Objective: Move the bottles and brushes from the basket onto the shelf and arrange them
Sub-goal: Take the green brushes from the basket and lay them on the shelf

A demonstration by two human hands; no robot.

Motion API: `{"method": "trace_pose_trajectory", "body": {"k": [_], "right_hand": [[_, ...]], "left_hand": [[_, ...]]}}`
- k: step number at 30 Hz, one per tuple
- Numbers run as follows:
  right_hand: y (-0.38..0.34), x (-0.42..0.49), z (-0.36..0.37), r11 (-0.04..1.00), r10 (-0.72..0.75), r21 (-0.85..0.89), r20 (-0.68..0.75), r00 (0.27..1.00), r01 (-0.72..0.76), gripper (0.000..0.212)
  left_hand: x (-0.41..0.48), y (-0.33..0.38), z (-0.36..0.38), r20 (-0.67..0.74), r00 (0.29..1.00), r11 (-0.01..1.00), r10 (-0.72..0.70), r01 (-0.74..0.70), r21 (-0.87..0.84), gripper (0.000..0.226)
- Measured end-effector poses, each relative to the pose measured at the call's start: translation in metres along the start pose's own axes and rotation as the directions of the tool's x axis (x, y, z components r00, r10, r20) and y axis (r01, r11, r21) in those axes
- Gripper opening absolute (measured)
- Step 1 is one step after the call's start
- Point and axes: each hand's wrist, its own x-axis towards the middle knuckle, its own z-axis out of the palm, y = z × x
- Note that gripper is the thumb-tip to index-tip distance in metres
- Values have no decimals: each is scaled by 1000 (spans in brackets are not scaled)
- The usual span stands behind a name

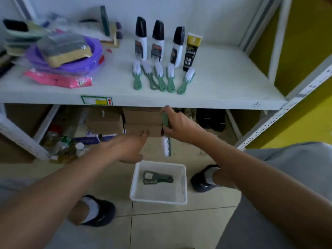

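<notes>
My right hand [177, 125] grips a green brush [167, 141] by its handle, white bristles hanging down, just below the front edge of the white shelf [224, 83]. My left hand [129, 149] is beside it, fingers straight and holding nothing. On the shelf stand three white bottles with black caps [158, 42] and a black and yellow tube [191, 51]. In front of them lie several green brushes [162, 78] in a row. On the floor sits the white basket [183, 184], holding one dark green flat item [157, 177].
The shelf's left part holds a purple basin [62, 60], sponges, and a pink packet [59, 79]. Under the shelf are cardboard boxes [125, 121], jars and dark shoes. A metal upright [280, 121] stands at the right. My feet flank the basket.
</notes>
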Motion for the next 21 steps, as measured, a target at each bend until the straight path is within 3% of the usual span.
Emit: {"method": "trace_pose_trajectory", "body": {"k": [2, 5, 7, 9, 12, 16, 21], "right_hand": [[0, -3, -36, 983, 108, 163, -172, 979, -79, 26], [9, -6, -79, 848, 375, 511, -391, 840, -141, 17], [22, -6, -98, 659, 544, 749, -415, 729, -66, 17], [36, -3, -105, 478, 669, 878, -366, 647, 2, 17], [54, 6, -97, 304, 745, 950, -283, 603, 71, 17], [62, 13, -76, 354, 732, 934, -249, 634, -42, 30], [63, 18, -71, 696, 648, 635, -353, 674, -336, 50]], "left_hand": [[1, 3, -10, -90, 996, 1000, -2, 0, -23, 75], [-2, 9, -27, -200, 980, 998, -6, -9, -70, 76], [-5, 9, -33, -284, 959, 997, -13, -11, -81, 77], [-7, 7, -35, -336, 942, 996, -20, -11, -92, 76], [-7, 6, -35, -385, 923, 994, -2, -39, -98, 72], [-7, 5, -36, -399, 916, 993, 36, -78, -89, 67], [-8, 7, -39, -406, 914, 993, 29, -72, -91, 66]]}}
